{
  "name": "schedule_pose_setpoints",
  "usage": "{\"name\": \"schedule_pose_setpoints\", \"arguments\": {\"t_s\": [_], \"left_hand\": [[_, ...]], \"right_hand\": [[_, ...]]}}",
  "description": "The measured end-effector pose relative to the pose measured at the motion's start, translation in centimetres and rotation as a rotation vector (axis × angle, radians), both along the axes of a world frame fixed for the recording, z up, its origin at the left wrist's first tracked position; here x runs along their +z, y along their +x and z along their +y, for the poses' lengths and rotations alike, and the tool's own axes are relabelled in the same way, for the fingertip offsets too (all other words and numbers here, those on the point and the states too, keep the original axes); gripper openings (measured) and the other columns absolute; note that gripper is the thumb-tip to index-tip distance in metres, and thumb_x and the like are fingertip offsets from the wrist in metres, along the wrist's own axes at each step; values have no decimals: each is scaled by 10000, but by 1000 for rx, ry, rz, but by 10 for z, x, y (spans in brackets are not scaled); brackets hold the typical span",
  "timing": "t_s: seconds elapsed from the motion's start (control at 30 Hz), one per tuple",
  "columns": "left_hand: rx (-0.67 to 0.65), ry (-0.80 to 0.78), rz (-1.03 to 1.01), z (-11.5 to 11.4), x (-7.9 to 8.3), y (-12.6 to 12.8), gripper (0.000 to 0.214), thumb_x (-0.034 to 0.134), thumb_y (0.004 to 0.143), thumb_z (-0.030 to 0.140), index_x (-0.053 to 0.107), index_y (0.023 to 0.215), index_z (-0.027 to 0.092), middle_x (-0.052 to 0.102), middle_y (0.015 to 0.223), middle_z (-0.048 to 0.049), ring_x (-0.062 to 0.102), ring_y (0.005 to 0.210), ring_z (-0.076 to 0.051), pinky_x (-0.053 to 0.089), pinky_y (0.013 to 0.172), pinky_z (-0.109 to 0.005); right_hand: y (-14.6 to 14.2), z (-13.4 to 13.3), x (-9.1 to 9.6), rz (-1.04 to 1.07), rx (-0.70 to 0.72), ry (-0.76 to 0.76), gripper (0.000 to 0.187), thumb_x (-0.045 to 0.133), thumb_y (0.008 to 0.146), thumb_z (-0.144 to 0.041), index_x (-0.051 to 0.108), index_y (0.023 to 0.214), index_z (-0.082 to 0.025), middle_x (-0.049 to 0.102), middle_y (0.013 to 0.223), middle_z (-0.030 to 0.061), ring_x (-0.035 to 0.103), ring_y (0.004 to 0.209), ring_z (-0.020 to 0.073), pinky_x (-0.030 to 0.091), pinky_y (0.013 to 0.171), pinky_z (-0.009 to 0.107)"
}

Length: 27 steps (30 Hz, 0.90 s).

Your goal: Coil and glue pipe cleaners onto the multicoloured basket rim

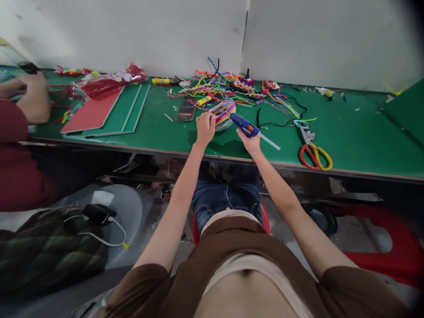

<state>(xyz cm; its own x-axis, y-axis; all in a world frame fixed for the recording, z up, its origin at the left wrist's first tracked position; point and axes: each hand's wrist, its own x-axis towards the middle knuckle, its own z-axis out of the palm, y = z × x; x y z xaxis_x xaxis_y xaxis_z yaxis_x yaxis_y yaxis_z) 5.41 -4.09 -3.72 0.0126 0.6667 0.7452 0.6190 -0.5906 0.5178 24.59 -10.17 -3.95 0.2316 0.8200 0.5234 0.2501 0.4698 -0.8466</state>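
Glue gun (244, 126) is the landmark in the head view: a blue tool with a clear glue stick (270, 142) jutting from its back end, lying across the near part of the green table (364, 137). The right hand (251, 142) holds it from beneath, fingers wrapped round the grip, nozzle aimed at a striped, many-coloured woven piece (224, 115) just left of the gun. The left hand (205, 127) steadies that piece, fingers curled over its near left edge and pinching it. Behind the gun, toward the wall, sprawls a tangle of coloured pipe cleaners (225, 86). To the gun's right, well apart, lie scissors (315, 157) with red and yellow handles near the table's front edge. To the gun's left rests a small dark phone-like object (186, 110), blurred; farther left are flat green and red sheets (109, 110) with a red plastic bag (109, 81) behind them. At the far left another person's hand (33, 97), with a dark red sleeve (13, 132) below it, rests at the table.
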Motion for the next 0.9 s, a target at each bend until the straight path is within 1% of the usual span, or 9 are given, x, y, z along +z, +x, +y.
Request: {"name": "schedule_pose_setpoints", "arguments": {"t_s": [0.1,0.27,0.33,0.43,0.5,0.63,0.9], "left_hand": [[-2,-20,0,1,-1,-2,609,106,919,673,499,853,212,628,890,-97,618,924,-231,398,869,-403],[-27,-31,9,0,-1,-3,602,116,931,654,515,865,208,630,903,-96,625,938,-235,406,883,-414],[-27,-33,10,-1,0,-2,596,118,936,645,516,862,208,627,891,-93,628,926,-234,411,878,-418],[-35,-38,21,-1,0,-2,598,120,933,651,515,856,208,619,868,-89,630,917,-239,414,876,-430],[-43,-39,25,-1,0,-3,601,124,930,658,518,861,208,618,865,-89,629,928,-244,413,885,-438],[-48,-25,38,0,-1,-3,601,134,930,658,527,877,207,629,883,-95,630,944,-249,413,896,-448],[-53,3,71,-3,-2,-3,590,142,932,655,529,883,212,642,884,-93,634,931,-237,420,871,-430]], "right_hand": [[1,-2,-7,-79,-6,38,374,693,707,-551,535,698,-212,528,629,-11,562,611,151,561,667,371],[4,0,-15,-117,-78,83,328,681,745,-506,556,776,-205,525,691,-2,616,743,183,562,746,383],[5,0,-15,-133,-77,79,319,674,755,-497,541,755,-207,507,665,-10,594,691,169,555,709,372],[5,0,-14,-171,-36,67,328,669,756,-488,494,694,-218,464,608,-30,510,577,134,518,612,340],[4,-1,-14,-191,-25,71,335,667,755,-481,472,672,-222,455,598,-35,474,556,123,493,582,325],[4,-2,-13,-213,-21,78,323,657,763,-463,463,664,-224,463,607,-33,461,559,119,477,580,315],[4,-5,-8,-256,-49,57,260,665,749,-381,481,662,-220,509,634,-21,484,581,130,498,627,339]]}}
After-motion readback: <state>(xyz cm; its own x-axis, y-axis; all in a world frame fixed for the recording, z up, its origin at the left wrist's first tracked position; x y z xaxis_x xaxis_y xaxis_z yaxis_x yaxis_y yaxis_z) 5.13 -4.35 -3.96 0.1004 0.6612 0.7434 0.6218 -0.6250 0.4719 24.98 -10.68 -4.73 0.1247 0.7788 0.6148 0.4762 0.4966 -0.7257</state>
